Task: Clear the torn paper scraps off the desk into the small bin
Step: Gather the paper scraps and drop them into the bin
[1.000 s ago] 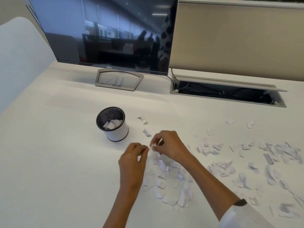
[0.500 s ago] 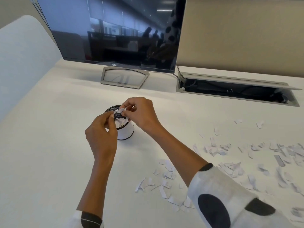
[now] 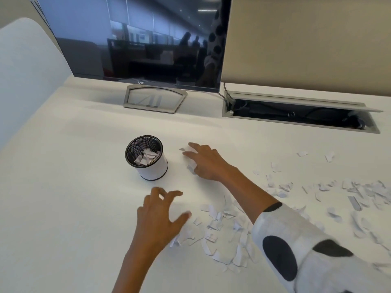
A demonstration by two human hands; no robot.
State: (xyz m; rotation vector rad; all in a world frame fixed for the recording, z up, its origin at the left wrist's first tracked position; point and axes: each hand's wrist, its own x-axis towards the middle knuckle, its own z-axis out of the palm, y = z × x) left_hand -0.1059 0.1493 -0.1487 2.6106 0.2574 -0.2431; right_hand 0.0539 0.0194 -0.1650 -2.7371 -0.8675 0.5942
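Both hands are spread open and hold nothing, the right hand (image 3: 204,161) reaching over 2 stray scraps (image 3: 190,168) just right of the small bin (image 3: 148,159), which has paper inside, the left hand (image 3: 160,216) beside the near scrap pile (image 3: 222,233) on the desk (image 3: 63,208)

Dell monitor (image 3: 143,39) on stand, open cable tray (image 3: 296,115) holding what look like cables, beige partition (image 3: 306,43)

bright, even light; monitor (image 3: 135,41) mirrors ceiling lights; wide-angle bending at edges; sleeve (image 3: 317,256) motion-blurred.
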